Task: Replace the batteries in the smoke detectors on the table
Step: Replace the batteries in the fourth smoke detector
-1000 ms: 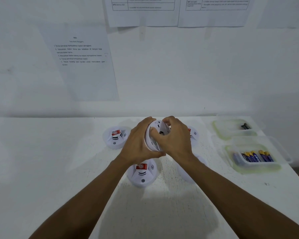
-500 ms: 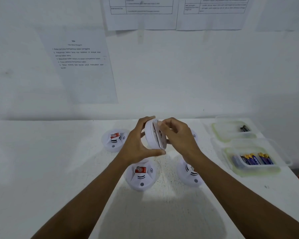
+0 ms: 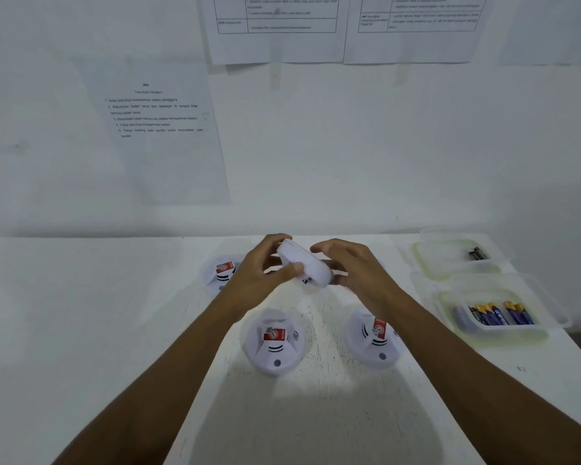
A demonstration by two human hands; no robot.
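Over the white table we see the left hand curl thumb and fingers round the held smoke detector, which is tilted in the air above the others. The right hand cups its other edge, too blurred for us to tell whether it grips. We judge a slip the main risk: working a smooth round shell open on one sure hold could drop it onto the near-middle detector below. The near-right detector and far-left detector crowd any set-down. The nearer tub of blue-and-gold batteries sits well to the right, past the right forearm; the farther tub holds dark batteries.
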